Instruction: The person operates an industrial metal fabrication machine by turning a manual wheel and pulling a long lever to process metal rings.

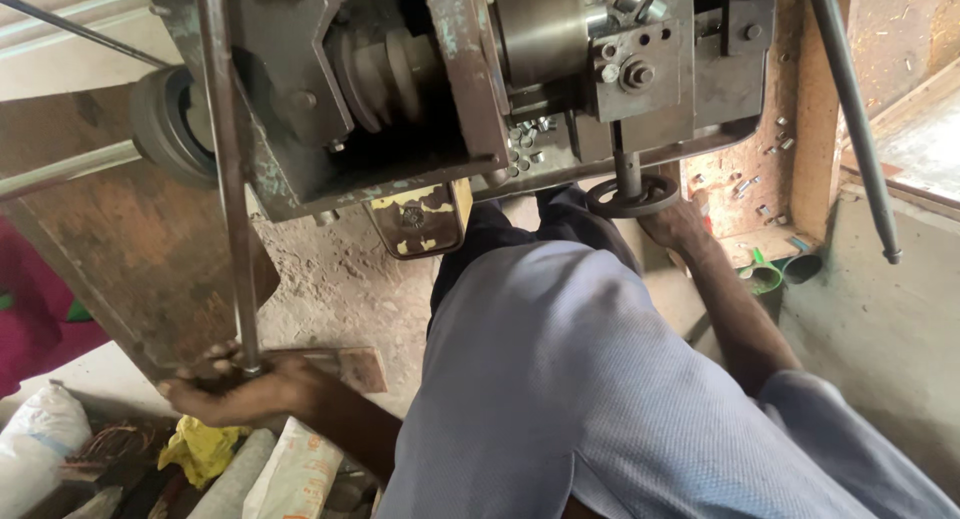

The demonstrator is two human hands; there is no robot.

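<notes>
Head view, looking down past the blue-grey shirt at a worn metal machine.

Left hand: fingers curled tight round the lower end of a long upright steel rod; grip closed on it. The rod runs up from the hand past the machine's left side and out of the top of the picture.

Right hand: reaches under the machine, fingers against the small dark handwheel on a short vertical shaft. Grip looks wrapped on the rim from beside and below, but the fingers are partly hidden, so cannot tell how firmly it is closed.

Above the right hand: small loose metal pieces lie on the machine bed. Near the left hand: white sacks and a yellow rag on the floor.

Progress, as judged: both controls are in hand, so the machine work is under way; a few pieces are out, and no count of finished against remaining can be read.
</notes>
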